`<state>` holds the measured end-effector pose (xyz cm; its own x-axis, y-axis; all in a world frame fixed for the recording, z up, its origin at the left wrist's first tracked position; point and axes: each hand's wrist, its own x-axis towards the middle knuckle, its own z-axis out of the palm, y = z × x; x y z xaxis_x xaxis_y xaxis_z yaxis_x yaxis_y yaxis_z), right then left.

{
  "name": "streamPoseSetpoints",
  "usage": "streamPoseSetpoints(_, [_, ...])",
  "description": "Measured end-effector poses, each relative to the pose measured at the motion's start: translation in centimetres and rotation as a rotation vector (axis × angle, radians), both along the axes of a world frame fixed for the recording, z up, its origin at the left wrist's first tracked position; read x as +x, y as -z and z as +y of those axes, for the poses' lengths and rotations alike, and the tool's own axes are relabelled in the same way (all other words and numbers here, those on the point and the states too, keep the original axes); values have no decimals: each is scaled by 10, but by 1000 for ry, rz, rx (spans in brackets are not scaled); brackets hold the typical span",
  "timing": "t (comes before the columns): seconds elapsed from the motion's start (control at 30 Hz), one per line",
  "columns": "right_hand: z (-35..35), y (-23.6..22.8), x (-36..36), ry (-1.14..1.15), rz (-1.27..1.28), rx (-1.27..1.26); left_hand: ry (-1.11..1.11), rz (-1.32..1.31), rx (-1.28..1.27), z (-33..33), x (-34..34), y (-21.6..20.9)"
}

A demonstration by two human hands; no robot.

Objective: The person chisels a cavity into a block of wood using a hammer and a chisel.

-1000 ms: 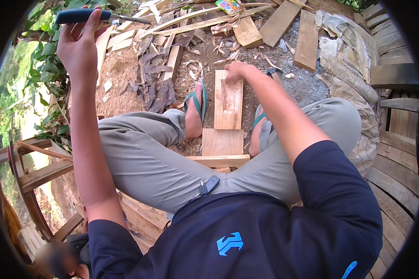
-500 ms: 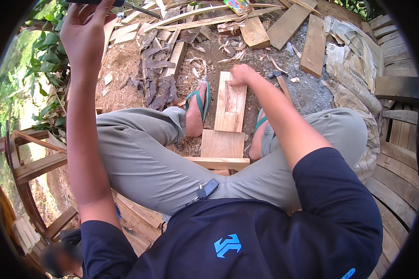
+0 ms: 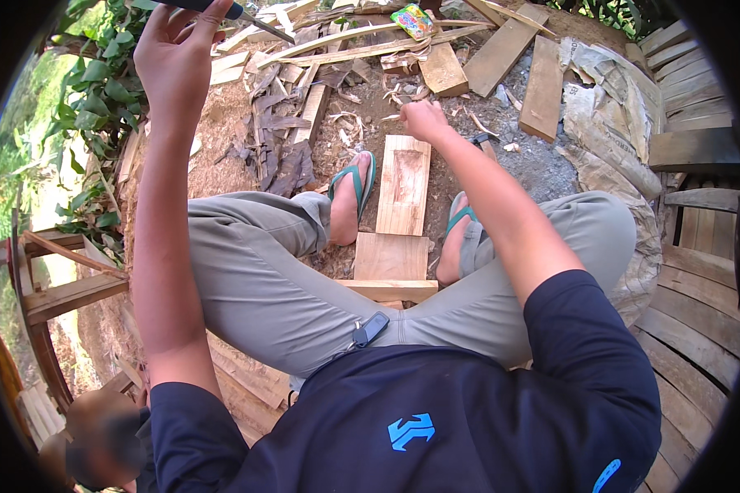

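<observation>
My left hand is raised at the upper left, its fingers wrapped round the dark handle of a chisel. The chisel's metal blade points right, and part of its handle is cut off by the picture's edge. My right hand hovers by the far end of a pale wooden block, fingers curled in; what they hold, if anything, is hidden. The block has a shallow rough recess in its upper face. It lies between my feet, its near end against another wooden piece.
A hammer lies right of the block, partly behind my right forearm. Planks, offcuts and shavings litter the ground ahead. A colourful packet lies among them. Crumpled sacking and a slatted wooden structure stand right; another person is lower left.
My right hand has lifted off the block's far end and moved slightly away from it. The left hand with the chisel has shifted a little right and down in the view.
</observation>
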<state>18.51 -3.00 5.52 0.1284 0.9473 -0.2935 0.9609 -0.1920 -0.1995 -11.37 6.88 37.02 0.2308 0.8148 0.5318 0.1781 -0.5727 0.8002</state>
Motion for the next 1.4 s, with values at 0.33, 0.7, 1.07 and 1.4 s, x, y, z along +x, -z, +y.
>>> streamPoseSetpoints(0.33, [-6, -214, 131, 242, -297, 268, 19, -131, 77, -1, -3, -12])
streamPoseSetpoints(0.7, [-192, -141, 196, 287, 95, 52, -91, -122, 49, -1, -18, -22])
streamPoseSetpoints(1.07, [-232, 77, 161, 770, 107, -289, -133, 13, 41, 15, -30, 1])
streamPoseSetpoints(1.4, [-192, 101, 148, 861, 109, -332, -155, 47, 32, 12, -11, -6])
